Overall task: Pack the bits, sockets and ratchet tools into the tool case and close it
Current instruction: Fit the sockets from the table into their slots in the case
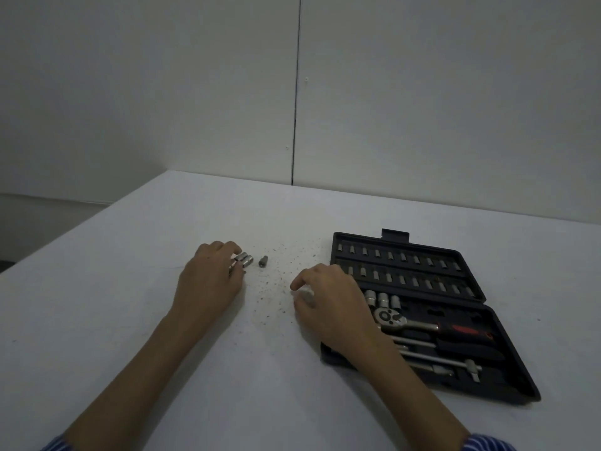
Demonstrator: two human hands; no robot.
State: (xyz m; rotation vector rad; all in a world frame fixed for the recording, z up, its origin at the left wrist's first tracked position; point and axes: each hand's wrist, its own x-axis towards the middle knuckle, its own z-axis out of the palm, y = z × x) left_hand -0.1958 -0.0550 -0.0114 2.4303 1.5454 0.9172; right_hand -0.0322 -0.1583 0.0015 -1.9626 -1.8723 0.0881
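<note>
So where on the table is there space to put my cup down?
The white table is bare left of the left hand, and along the far edge behind the open tool case. Near you, between the forearms, is free too. It is crowded between the hands: loose sockets, a small bit and scattered specks.
</note>
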